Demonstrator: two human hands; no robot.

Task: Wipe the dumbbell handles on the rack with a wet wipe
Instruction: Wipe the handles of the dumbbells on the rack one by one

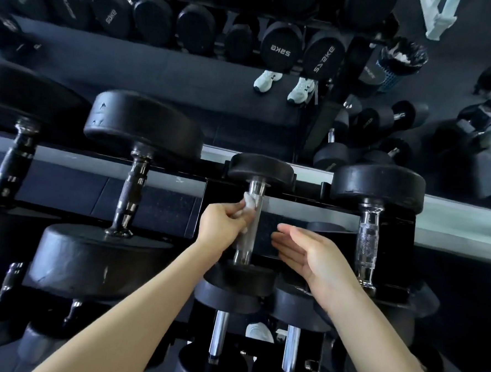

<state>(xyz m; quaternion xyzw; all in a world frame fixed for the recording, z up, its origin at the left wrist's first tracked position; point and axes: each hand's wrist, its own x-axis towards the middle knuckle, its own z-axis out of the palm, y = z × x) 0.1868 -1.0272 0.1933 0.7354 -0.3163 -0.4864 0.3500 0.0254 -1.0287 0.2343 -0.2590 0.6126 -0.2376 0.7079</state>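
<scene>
Rack (449, 217) — left hand (224, 222) pinches wipe (249, 201) on handle (244, 247), right hand (316, 257) just beside.

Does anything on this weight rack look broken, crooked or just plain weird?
Nothing serious. The big rubber head beside the left hand shows pale scuffs and nicks, which look like ordinary wear. The backwards lettering up top looks like a mirror reflection. The wet wipe sits against the handle, as expected.

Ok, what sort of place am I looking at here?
Probably a gym's free-weights area: black dumbbells lined up on a rack, a mirror behind showing reversed kilogram markings, and the left hand holding a wet wipe against a chrome handle.
</scene>
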